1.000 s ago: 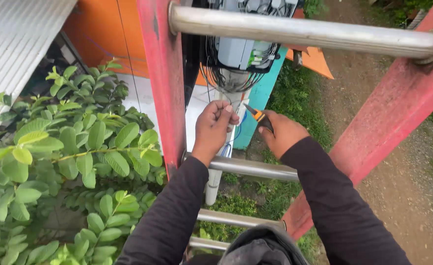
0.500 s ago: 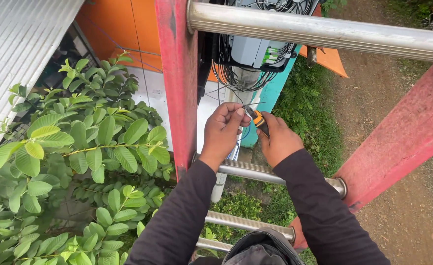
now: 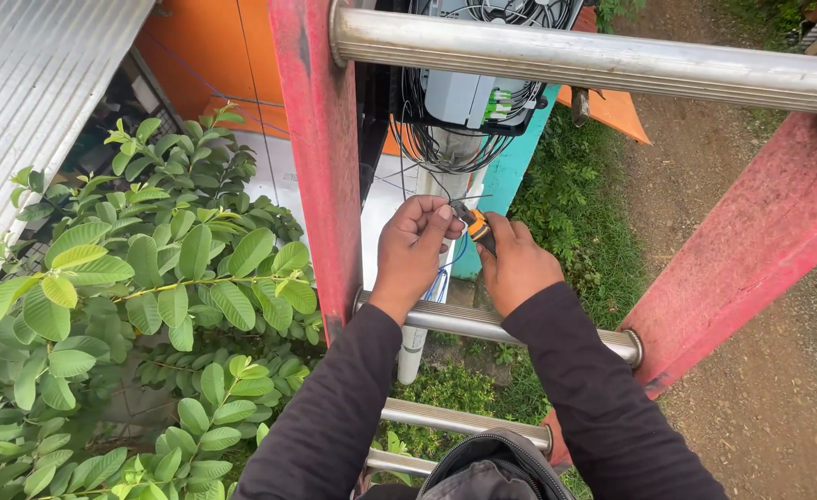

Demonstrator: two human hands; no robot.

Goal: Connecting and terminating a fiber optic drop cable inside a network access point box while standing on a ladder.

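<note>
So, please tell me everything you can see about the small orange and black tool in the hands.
The small orange and black hand tool looks like plastic with a dark metal tip, mostly hidden. The right hand grips it, tilted, tip pointing up-left toward the left hand, which pinches thin dark cables hanging from the grey junction box above.

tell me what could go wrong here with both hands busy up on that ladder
1. Neither the left hand nor the right hand grips the red ladder, and the ground lies far below, so a slip could mean a fall.
2. The orange-handled tool sits right against thin wires hanging from the grey box; it might nick the wrong one.
3. If dropped, the tool would likely land in the grass.
</note>
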